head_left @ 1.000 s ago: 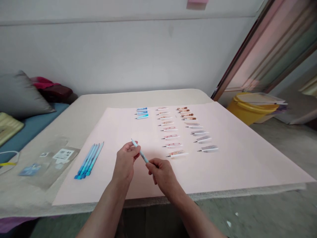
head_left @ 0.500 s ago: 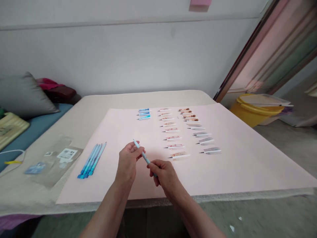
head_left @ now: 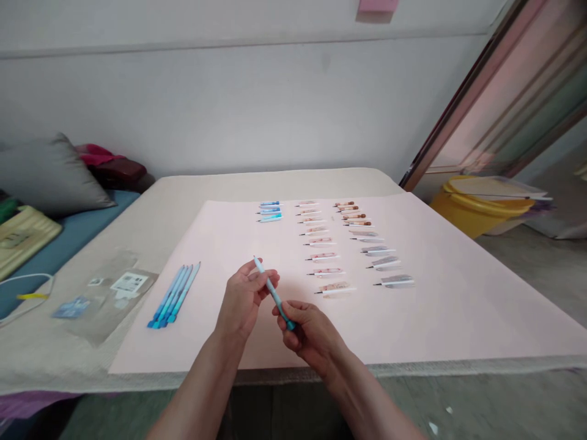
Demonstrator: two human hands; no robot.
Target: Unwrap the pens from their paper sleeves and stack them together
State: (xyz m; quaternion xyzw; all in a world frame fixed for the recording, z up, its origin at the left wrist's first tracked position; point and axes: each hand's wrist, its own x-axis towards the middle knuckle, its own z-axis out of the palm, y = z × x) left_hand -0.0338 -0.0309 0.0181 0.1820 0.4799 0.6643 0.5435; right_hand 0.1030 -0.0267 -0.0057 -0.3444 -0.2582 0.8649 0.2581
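Between my hands is a pale blue pen [head_left: 274,294] with a darker teal end, tilted with its tip up and to the left. My left hand [head_left: 245,294] pinches it near the tip. My right hand [head_left: 309,330] grips the lower, teal end between thumb and fingers. To the left, several blue pens [head_left: 174,296] lie side by side on the pink sheet [head_left: 238,348]. Beyond my hands are rows of pen refills paired with small printed slips: blue ones [head_left: 270,211], pinkish ones [head_left: 323,256], brown ones [head_left: 353,216] and grey ones [head_left: 385,263].
Clear plastic bags [head_left: 110,299] with a white label lie on the cream cover at the left. A grey cushion [head_left: 55,174] and a dark red bag [head_left: 121,168] are behind them. At the right stands a yellow bucket [head_left: 477,211] on the floor.
My right hand's fingers have shifted on the pen, and its teal end now shows more. The view has moved slightly; both hands still hold the pen.
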